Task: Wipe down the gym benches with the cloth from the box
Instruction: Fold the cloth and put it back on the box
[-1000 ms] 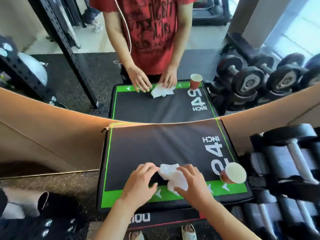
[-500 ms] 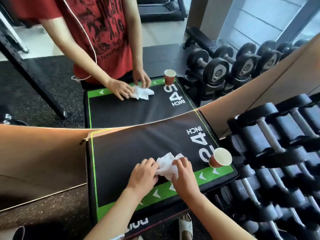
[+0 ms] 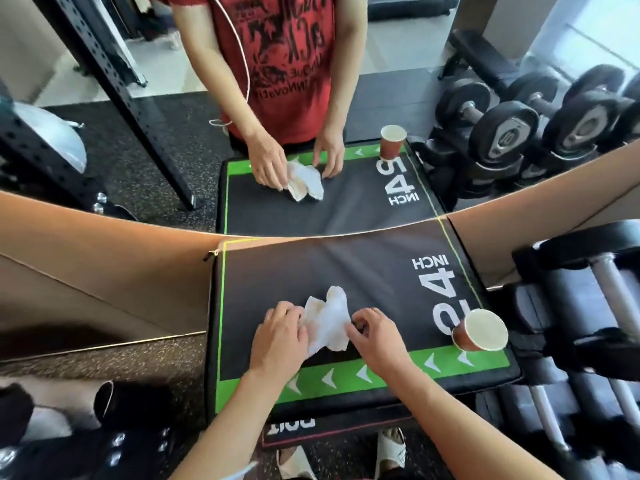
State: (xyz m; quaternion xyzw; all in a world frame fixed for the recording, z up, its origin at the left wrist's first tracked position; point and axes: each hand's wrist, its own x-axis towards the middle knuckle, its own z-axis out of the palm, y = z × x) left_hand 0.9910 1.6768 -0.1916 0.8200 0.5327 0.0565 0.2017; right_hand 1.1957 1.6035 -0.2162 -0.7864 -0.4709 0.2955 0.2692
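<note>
A crumpled white cloth (image 3: 329, 318) lies on the black padded bench top (image 3: 346, 271), which has a green border and "24 INCH" printed on it. My left hand (image 3: 280, 337) holds the cloth's left side with curled fingers. My right hand (image 3: 375, 337) pinches its right edge. Both hands are near the bench's front green strip. A wall mirror (image 3: 346, 209) just behind the bench repeats the hands and the cloth.
A red paper cup (image 3: 479, 330) lies tipped on the bench's front right corner. Racked dumbbells (image 3: 571, 289) stand close on the right. A cardboard panel (image 3: 104, 271) stands on the left, and a black bag (image 3: 69, 445) lies on the floor at lower left.
The cloth has been pulled wider between my hands and lies a little further from the front edge. Both hands stay on it. The cup has not moved.
</note>
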